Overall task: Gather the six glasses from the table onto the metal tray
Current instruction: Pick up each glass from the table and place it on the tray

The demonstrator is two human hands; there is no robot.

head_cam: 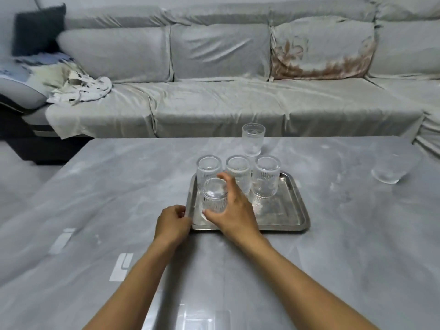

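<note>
A metal tray (291, 210) lies on the grey table (95, 198) in front of me. Three ribbed clear glasses stand in a row along the tray's far side: left (208, 169), middle (238, 170), right (266, 177). My right hand (234, 210) is wrapped around a fourth glass (214, 196) at the tray's near left corner. My left hand (172, 223) grips the tray's left rim. A fifth glass (253, 139) stands on the table just beyond the tray. A sixth, blurred glass (390, 170) sits on the table at the far right.
A grey covered sofa (214, 101) runs along the far side of the table, with crumpled cloth (81, 89) on its left end and a dark cushion (38, 29) behind. The table's left edge drops to the floor (23, 182).
</note>
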